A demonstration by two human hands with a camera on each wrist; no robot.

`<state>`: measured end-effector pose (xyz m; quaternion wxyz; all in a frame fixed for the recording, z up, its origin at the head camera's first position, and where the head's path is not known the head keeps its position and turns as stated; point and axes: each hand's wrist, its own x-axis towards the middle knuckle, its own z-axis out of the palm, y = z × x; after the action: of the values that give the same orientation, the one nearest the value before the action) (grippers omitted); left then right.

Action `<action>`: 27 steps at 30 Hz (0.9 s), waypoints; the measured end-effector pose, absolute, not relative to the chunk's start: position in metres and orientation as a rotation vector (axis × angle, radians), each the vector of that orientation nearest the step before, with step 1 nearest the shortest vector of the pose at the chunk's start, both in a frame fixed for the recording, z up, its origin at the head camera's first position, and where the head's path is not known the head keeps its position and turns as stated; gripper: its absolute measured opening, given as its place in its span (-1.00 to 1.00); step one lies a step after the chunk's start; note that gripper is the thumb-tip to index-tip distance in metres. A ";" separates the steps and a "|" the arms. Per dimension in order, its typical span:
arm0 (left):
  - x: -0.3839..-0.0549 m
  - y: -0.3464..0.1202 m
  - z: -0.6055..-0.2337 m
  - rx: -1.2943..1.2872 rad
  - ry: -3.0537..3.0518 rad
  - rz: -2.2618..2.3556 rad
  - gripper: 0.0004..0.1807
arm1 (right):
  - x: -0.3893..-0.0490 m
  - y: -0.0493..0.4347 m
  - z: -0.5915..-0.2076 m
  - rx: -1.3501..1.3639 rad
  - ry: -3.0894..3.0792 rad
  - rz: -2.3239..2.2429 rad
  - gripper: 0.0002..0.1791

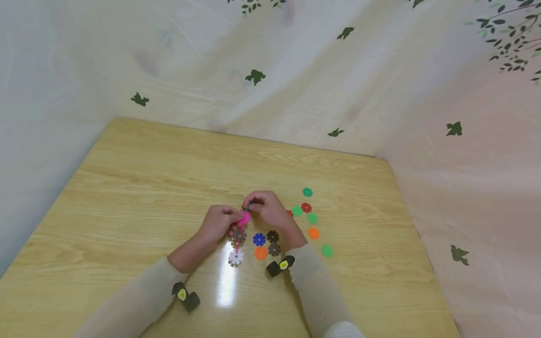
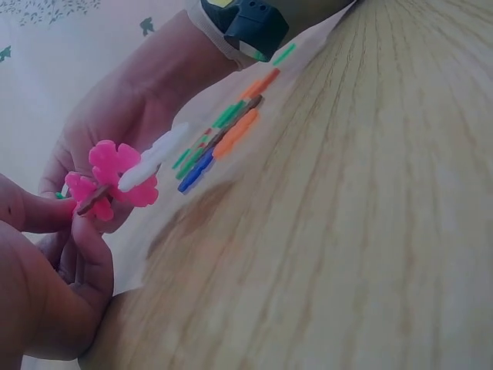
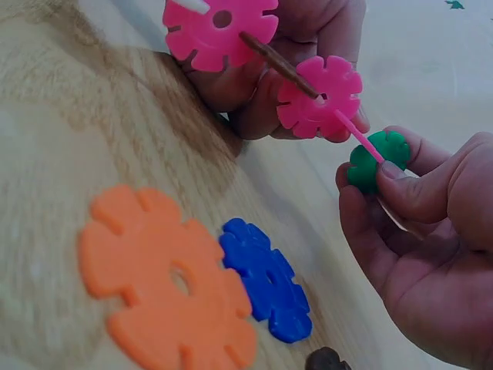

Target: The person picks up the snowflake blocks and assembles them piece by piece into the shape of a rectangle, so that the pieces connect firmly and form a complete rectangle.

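A chain of slotted plastic flower discs hangs between the two hands above the table. My left hand [image 1: 217, 223] pinches it at a pink disc [image 3: 322, 96], thumb and fingers on the edge. My right hand [image 1: 268, 209] grips a green disc [image 3: 377, 162] between thumb and fingers, right at the edge of a pink disc seen side-on. A brown disc [image 3: 279, 63] joins the held pink disc to another pink disc [image 3: 222, 31]. At the lower end of the chain is a white disc [image 2: 152, 158]. The fingers partly cover the green disc.
Loose discs lie flat on the wooden table [image 1: 139, 188]: a blue disc [image 1: 259, 239], an orange disc [image 1: 260, 253] and dark brown discs [image 1: 274, 249] near the hands. Green, red and orange ones lie right of the right forearm. A patterned cloth [image 1: 190, 70] rises behind the table.
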<state>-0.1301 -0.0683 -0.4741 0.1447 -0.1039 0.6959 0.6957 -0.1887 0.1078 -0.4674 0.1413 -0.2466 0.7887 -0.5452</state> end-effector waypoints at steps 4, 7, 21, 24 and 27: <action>-0.130 -0.067 -0.475 -0.302 2.036 1.978 -0.88 | -0.189 0.107 -0.470 -0.721 2.263 -1.583 -0.84; -0.129 -0.066 -0.475 -0.321 2.049 1.967 -0.89 | -0.188 0.106 -0.471 -0.710 2.286 -1.563 -0.83; -0.128 -0.064 -0.473 -0.332 2.162 1.952 -0.88 | -0.191 0.108 -0.464 -0.742 2.318 -1.452 -0.79; -0.129 -0.063 -0.473 -0.344 2.121 1.978 -0.86 | -0.192 0.120 -0.455 -0.722 2.286 -1.424 -0.70; -0.129 -0.062 -0.474 -0.372 2.063 2.018 -0.86 | -0.190 0.136 -0.443 -0.646 2.325 -1.287 -0.62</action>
<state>-0.1294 -0.0625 -0.4739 0.1157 -0.1269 0.7043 0.6888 -0.1900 0.1355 -0.4432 0.2019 -0.2312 0.8327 -0.4609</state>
